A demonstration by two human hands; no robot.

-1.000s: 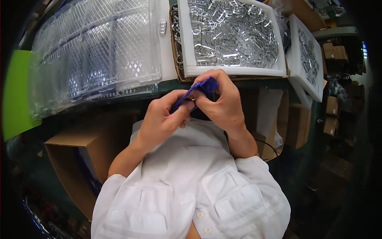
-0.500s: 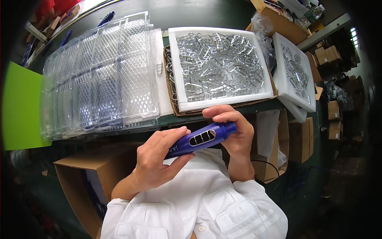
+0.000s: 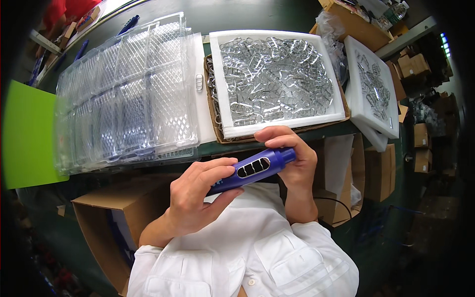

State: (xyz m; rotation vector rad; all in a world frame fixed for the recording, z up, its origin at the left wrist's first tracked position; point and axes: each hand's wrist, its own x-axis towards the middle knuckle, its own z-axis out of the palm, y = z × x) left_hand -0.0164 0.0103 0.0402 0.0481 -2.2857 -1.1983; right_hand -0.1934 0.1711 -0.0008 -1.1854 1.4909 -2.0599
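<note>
In the head view, two bare hands hold one blue tube [image 3: 230,184] in front of the white shirt [image 3: 237,222], just below the table edge. The left hand [image 3: 195,193] grips its left end, fingers over the top and thumb below. The right hand [image 3: 299,163] curls its fingers around the narrow right end; I cannot tell where its thumb presses. The tube shows one silver-rimmed window [image 3: 253,168] with dark openings.

Beyond the hands stands one foam tray [image 3: 282,124] heaped with metal clips [image 3: 272,79], too many to count. A second foam tray [image 3: 393,126] tilts to its right, also bearing clips. One metal piece [image 3: 199,83] lies alone on a white strip [image 3: 200,111], beside stacked clear plastic trays [image 3: 168,89]. One green sheet [image 3: 29,133] stands at the far left, and two blue pieces [image 3: 128,24] lie behind the plastic trays.
</note>
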